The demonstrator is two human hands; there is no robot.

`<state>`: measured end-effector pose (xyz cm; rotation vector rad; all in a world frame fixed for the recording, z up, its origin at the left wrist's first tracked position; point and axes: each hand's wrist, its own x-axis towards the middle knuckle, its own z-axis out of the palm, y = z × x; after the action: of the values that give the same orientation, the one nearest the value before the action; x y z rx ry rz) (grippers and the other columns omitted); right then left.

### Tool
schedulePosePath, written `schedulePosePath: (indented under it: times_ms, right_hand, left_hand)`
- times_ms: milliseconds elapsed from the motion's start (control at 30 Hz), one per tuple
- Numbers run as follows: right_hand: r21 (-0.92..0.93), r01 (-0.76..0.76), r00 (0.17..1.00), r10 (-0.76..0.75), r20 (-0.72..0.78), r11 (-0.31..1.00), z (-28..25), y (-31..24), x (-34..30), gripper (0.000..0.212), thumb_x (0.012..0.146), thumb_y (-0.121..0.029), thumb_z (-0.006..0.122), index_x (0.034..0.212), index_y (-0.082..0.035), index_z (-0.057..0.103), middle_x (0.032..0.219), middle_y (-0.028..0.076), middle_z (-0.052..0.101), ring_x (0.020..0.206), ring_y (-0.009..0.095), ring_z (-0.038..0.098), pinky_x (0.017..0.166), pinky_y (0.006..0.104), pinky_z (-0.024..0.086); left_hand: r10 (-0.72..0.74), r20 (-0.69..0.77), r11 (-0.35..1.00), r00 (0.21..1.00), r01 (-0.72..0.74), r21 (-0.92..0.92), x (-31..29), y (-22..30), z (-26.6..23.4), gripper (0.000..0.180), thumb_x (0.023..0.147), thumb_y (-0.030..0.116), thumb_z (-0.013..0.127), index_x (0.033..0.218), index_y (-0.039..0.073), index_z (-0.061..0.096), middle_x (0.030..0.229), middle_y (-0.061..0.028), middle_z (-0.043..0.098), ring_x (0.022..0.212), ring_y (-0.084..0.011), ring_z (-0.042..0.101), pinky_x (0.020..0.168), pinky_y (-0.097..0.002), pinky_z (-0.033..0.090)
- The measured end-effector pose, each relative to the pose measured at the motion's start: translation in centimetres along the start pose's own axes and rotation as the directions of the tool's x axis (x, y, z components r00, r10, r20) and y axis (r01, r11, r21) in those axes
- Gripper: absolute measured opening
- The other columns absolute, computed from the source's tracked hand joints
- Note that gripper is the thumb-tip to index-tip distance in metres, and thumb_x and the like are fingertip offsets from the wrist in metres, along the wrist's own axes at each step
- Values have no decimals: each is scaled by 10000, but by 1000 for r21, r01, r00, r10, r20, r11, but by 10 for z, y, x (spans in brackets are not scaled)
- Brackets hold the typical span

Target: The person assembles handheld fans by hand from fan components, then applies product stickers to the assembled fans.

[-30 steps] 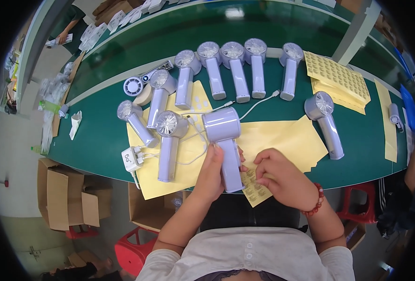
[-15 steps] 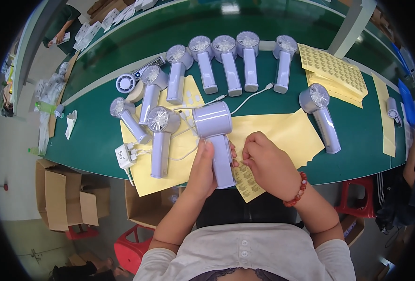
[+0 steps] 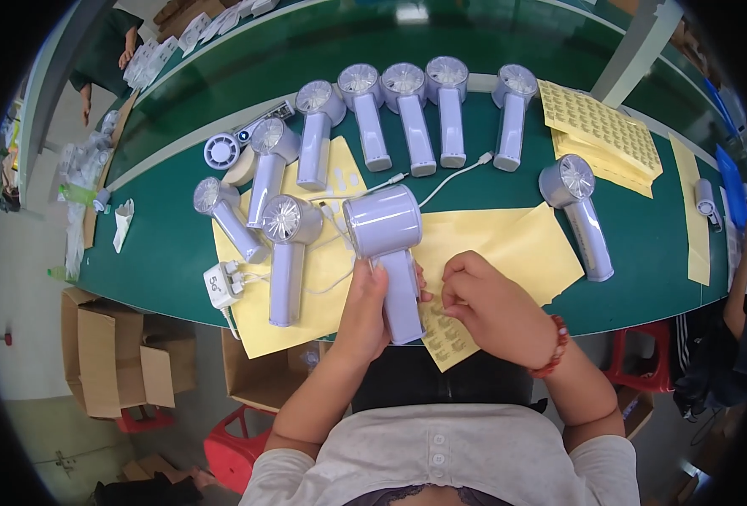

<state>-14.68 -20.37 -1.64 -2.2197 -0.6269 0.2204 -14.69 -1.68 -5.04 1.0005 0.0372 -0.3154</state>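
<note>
A lavender handheld fan [image 3: 382, 221] stands tilted slightly in my left hand [image 3: 361, 316], whose fingers wrap round its handle. To the right, my right hand [image 3: 500, 308] is closed, thumb and fingers pressed together in a pinch above a yellow sheet of small stickers [image 3: 446, 339]. What the pinch holds, if anything, is too small or hidden to make out. Just left of the held fan, another lavender fan [image 3: 285, 270] lies on yellow paper [image 3: 259, 325], with a smaller-looking fan [image 3: 238, 228] beside it.
Several more fans [image 3: 404, 110] line the back of the green table [image 3: 162, 261]; one fan [image 3: 584, 221] lies at right. A white charger [image 3: 221, 285] with cables sits at left. Stacked sticker sheets [image 3: 605, 126] lie back right. Cardboard boxes [image 3: 116, 354] and red stools [image 3: 237, 447] stand below.
My right hand has shifted slightly right, still pinched. The fan in my left hand has barely moved. At far left, another person's hands have moved apart.
</note>
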Motion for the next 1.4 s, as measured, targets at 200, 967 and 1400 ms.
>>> schedulePosePath:
  times_ms: [200, 967, 1400]
  right_hand:
    - [308, 26, 993, -59, 99, 951, -10, 1, -2, 110, 760, 18, 604, 813, -8, 511, 973, 127, 481, 861, 288, 521, 752, 318, 444]
    - [271, -14, 951, -71, 300, 962, -18, 0, 1, 109, 751, 6, 625, 795, -33, 533, 930, 84, 482, 892, 243, 507, 788, 305, 424]
    - [410, 67, 990, -112, 86, 909, 2, -16, 17, 123, 753, -6, 643, 820, -27, 542, 922, 83, 475, 858, 234, 500, 766, 302, 427]
  left_hand:
    - [20, 5, 999, 1000, -20, 35, 1, 1, 2, 534, 895, 457, 461, 1219, 61, 308, 969, -104, 498, 858, -182, 541, 749, -349, 500]
    - [-1, 13, 1000, 1000, 1, 30, 0, 0, -1, 452, 945, 316, 395, 1285, 80, 214, 949, -121, 500, 822, -183, 550, 740, -330, 496]
    - [11, -56, 1000, 998, -9, 30, 1, -4, -2, 586, 894, 593, 341, 1065, 46, 466, 921, -66, 532, 828, -154, 546, 721, -297, 463]
